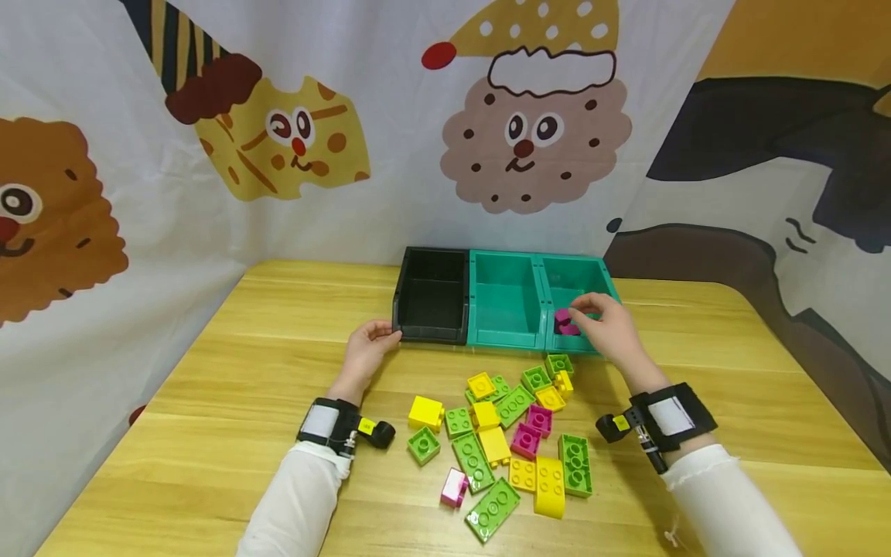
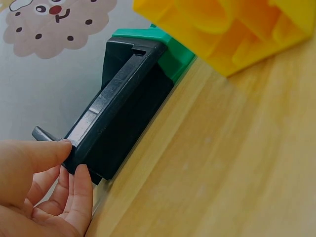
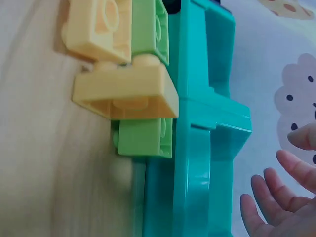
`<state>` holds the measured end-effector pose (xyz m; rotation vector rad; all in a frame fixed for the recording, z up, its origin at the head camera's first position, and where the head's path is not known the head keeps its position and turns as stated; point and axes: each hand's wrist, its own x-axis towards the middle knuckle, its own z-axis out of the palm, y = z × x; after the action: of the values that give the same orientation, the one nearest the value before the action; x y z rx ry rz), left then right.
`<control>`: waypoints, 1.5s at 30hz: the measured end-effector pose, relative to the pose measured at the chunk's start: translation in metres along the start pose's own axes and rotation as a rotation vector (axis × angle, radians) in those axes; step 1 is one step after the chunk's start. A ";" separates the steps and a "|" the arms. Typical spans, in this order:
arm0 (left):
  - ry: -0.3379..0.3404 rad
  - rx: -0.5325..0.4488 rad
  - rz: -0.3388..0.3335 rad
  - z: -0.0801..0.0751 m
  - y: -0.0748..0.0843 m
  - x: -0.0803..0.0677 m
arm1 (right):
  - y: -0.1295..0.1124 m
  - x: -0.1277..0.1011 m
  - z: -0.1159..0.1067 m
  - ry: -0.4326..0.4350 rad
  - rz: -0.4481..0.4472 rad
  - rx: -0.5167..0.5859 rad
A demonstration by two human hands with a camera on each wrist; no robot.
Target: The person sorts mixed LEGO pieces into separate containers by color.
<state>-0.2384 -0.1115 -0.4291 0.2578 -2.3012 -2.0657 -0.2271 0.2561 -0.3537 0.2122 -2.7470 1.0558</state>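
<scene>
A black bin (image 1: 433, 305) and two teal bins, a middle one (image 1: 506, 305) and a right one (image 1: 572, 272), stand side by side. My left hand (image 1: 365, 356) pinches the black bin's front left corner, thumb on the rim and fingers against its side, as the left wrist view shows. Over the right teal bin hovers my right hand (image 1: 616, 333); its fingers look spread and hold nothing in the right wrist view. Magenta bricks (image 1: 568, 330) are in that bin, just below the fingertips. Whether the upper one is still falling I cannot tell.
Loose bricks lie in front of the bins: several green (image 1: 493, 509), several yellow (image 1: 426, 412), and magenta ones (image 1: 526, 439). A magenta brick with a white face (image 1: 454, 488) lies nearer me. Behind the wooden table (image 1: 278, 309) hangs a printed cloth (image 1: 397, 155).
</scene>
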 end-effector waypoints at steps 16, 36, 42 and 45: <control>-0.001 0.021 0.001 0.001 -0.002 0.000 | 0.010 -0.044 0.003 -0.143 -0.027 0.019; 0.001 0.017 -0.001 0.000 -0.001 0.001 | 0.016 -0.055 0.018 -0.142 -0.015 -0.080; -0.006 0.009 0.001 0.000 -0.001 0.000 | 0.020 -0.054 0.025 -0.186 -0.026 -0.081; -0.004 0.008 0.008 0.000 -0.001 0.000 | 0.022 -0.054 0.027 -0.207 -0.023 -0.087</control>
<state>-0.2385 -0.1121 -0.4305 0.2449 -2.3094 -2.0558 -0.1822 0.2572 -0.4000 0.3580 -2.9579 0.9543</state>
